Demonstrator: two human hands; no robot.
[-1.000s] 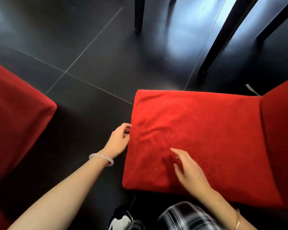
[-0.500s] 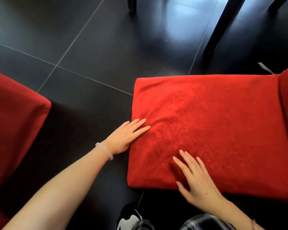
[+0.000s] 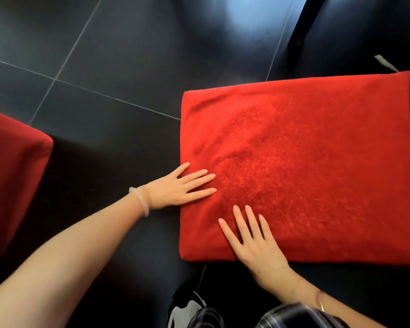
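Now both hands flat on cushion

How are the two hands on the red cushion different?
The left hand wears a pale bangle; the right hand has a thin bracelet. The left hand's fingers point right; the right hand's point away from the person. Both lie flat with straight fingers on the red cushion.

I am watching the left hand wearing a pale, translucent bangle at the wrist, while the right hand is wearing a thin gold bracelet. Lower down, dark plaid trousers with pale lines are showing, and a black-and-white shoe is showing beside them.
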